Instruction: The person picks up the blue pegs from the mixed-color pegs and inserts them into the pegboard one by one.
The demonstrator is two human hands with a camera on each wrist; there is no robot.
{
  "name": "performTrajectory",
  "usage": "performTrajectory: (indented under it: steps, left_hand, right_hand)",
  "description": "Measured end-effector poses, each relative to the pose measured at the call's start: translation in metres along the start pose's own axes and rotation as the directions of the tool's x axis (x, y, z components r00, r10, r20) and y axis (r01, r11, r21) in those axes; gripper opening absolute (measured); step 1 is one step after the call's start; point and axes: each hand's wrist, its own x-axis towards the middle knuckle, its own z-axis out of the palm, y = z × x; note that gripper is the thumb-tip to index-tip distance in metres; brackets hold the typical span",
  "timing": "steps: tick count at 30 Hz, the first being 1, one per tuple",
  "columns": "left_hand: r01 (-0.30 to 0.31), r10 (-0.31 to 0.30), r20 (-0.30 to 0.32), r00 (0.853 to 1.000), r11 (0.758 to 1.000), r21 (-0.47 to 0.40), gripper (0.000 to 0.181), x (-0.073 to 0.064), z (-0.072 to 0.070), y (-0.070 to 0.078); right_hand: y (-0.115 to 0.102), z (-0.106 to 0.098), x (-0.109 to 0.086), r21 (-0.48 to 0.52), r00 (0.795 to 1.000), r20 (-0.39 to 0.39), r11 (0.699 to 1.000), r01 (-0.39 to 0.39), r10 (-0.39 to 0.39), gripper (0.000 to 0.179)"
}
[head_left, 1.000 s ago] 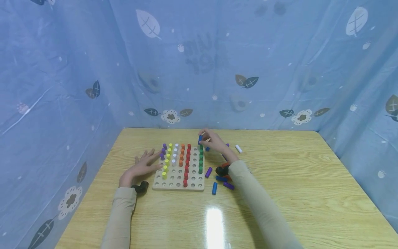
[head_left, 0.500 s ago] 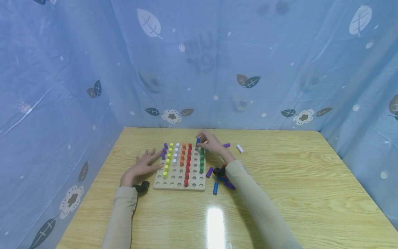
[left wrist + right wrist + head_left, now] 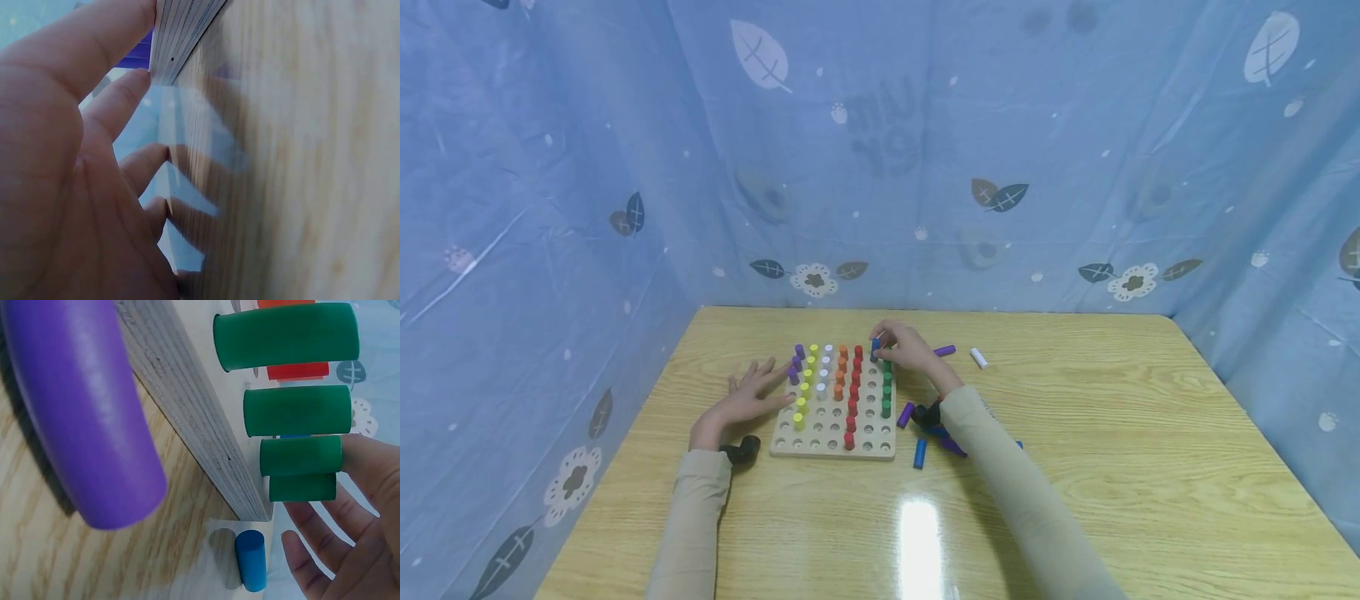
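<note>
A wooden pegboard [image 3: 823, 451] holds rows of purple, yellow, white, orange, red and green pegs [image 3: 887, 408]. At the board's far edge, between the red and green rows, my right hand [image 3: 912, 348] pinches an upright blue peg [image 3: 876, 344] over the far end of a column of bare holes. In the right wrist view, the green pegs [image 3: 297, 411] largely hide that blue peg from sight, and the right fingers [image 3: 306, 515] reach in behind them. My left hand [image 3: 747, 402] lies spread at the board's left edge, its thumb and forefinger [image 3: 122, 100] at the side [image 3: 178, 47].
Loose pegs lie right of the board: a purple peg [image 3: 906, 415], a blue peg [image 3: 920, 454], a white peg [image 3: 978, 358] and others partly under the right forearm. Black wrist cameras [image 3: 745, 451] sit on both wrists. A blue patterned curtain [image 3: 917, 167] encloses the table.
My right hand has moved slightly left and down with the blue peg, from above the far end of the green row to the column of bare holes. The left hand stays still.
</note>
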Motion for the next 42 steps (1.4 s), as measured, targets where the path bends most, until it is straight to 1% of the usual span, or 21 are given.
performTrajectory:
  steps: [9, 12, 17, 23, 26, 35, 42]
  left_hand:
    - [-0.004, 0.004, 0.000, 1.000, 1.000, -0.001, 0.072, 0.000, 0.000, -0.001]
    - [0.002, -0.002, 0.002, 1.000, 1.000, -0.001, 0.072, 0.000, 0.000, 0.000]
    - [0.004, -0.004, 0.006, 1.000, 1.000, -0.004, 0.072, -0.001, 0.000, 0.002]
    - [-0.006, 0.006, 0.001, 1.000, 1.000, -0.008, 0.071, -0.002, -0.001, 0.002]
    - [0.000, 0.000, 0.004, 1.000, 1.000, -0.006, 0.071, -0.002, -0.001, 0.002]
    - [0.008, -0.007, 0.011, 1.000, 1.000, -0.022, 0.071, -0.001, -0.002, 0.000]
    - [-0.007, 0.007, 0.004, 1.000, 1.000, -0.012, 0.071, -0.001, -0.001, 0.000]
  right_hand:
    - [-0.003, 0.000, 0.000, -0.009, 0.999, 0.012, 0.999, -0.036, 0.036, 0.026]
    - [-0.002, 0.001, 0.001, -0.006, 0.999, 0.016, 0.999, -0.037, 0.037, 0.026]
    - [0.000, 0.001, 0.002, -0.017, 1.000, 0.014, 1.000, -0.017, 0.017, 0.023]
    - [0.001, 0.001, 0.002, -0.020, 1.000, 0.019, 1.000, -0.021, 0.021, 0.021]
    - [0.000, -0.001, 0.001, -0.017, 1.000, 0.024, 1.000, -0.013, 0.014, 0.022]
    - [-0.004, -0.009, -0.002, -0.006, 0.999, 0.031, 1.000, 0.007, -0.007, 0.023]
    - [-0.003, -0.017, -0.004, 0.015, 0.999, 0.015, 0.999, 0.037, -0.037, 0.026]
